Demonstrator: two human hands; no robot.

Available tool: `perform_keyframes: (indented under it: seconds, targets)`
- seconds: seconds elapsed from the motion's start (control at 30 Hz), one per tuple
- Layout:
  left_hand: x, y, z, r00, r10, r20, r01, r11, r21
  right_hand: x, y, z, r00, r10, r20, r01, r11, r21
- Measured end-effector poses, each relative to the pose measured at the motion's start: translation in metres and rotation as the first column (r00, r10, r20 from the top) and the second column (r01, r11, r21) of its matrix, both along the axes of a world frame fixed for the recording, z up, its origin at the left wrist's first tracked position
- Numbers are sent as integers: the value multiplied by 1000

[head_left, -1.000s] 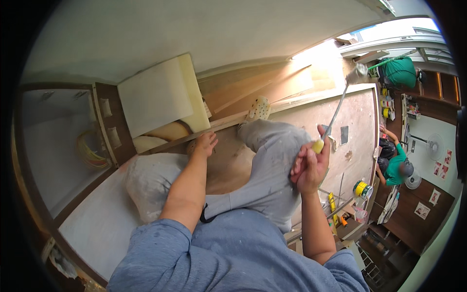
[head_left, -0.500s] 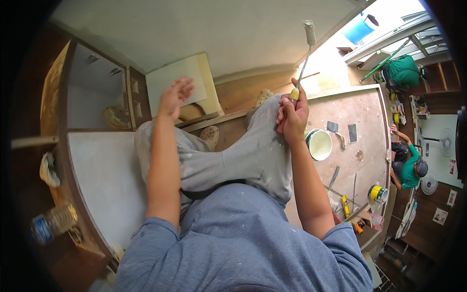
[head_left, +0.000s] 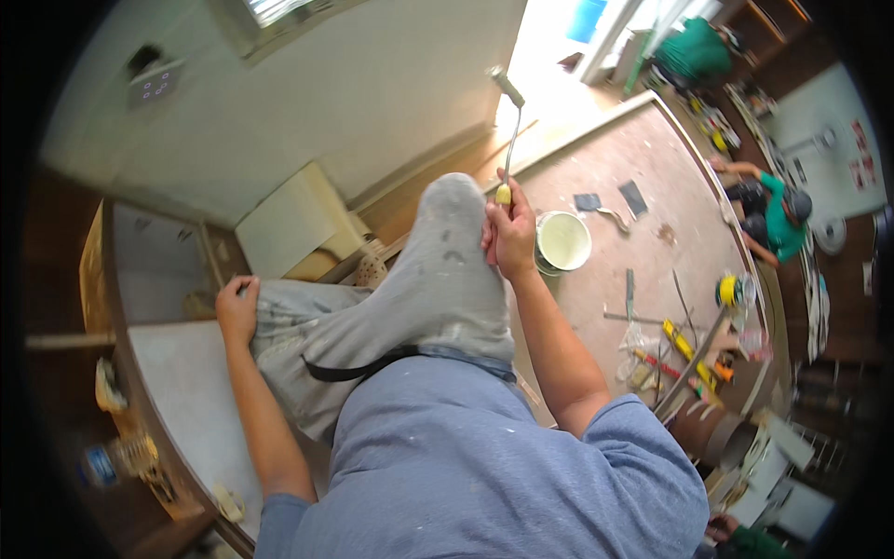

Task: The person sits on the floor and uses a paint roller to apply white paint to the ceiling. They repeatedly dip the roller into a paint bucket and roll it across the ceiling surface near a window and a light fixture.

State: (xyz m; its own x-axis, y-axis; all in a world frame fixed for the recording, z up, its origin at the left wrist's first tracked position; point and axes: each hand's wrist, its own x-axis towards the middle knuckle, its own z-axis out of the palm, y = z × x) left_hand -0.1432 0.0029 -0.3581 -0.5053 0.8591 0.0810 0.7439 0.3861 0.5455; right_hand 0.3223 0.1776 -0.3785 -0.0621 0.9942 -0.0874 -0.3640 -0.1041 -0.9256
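Observation:
My right hand point(head_left: 510, 238) grips the yellow handle point(head_left: 504, 196) of a long paint roller, its worn sleeve point(head_left: 507, 87) angled at the top of the wire frame. Just right of that hand stands a bucket point(head_left: 563, 238) of pale paint on a dusty pinkish board point(head_left: 624, 158). My left hand point(head_left: 238, 300) is at my left knee, its fingers curled against the grey trousers point(head_left: 410, 298); whether they hold anything I cannot make out.
Scrapers point(head_left: 631, 197), a yellow level point(head_left: 680, 340) and paint cans lie on the board. Two co-workers in green point(head_left: 782, 224) point(head_left: 694, 51) are at the right; another sleeve point(head_left: 754, 542) shows lower right. A cabinet point(head_left: 158, 265) and propped panels point(head_left: 284, 224) stand left.
My view has shifted, showing more wall. My left hand has come down from the air to my knee. The roller, still in my right hand, sits lower and further left in view.

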Motion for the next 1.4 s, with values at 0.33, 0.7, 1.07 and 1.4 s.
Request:
perform_keyframes:
  seconds: [0.33, 0.7, 1.07, 1.4]
  targets:
    - [29, 86, -61, 996, -79, -41, 71, 984, -161, 164, -78, -97, 681, 30, 731, 431, 792, -434]
    - [-25, 77, -87, 999, -27, 19, 31, 973, -230, 204, 26, -207, 671, 252, 697, 498, 543, -676]
    - [-55, 55, -94, 998, 63, 31, -54, 971, -234, 207, 33, -237, 539, 275, 796, 520, 635, -572]
    - [-30, 101, -86, 1000, 29, 4, -27, 957, -290, 204, 36, -228, 495, 290, 819, 558, 617, -555]
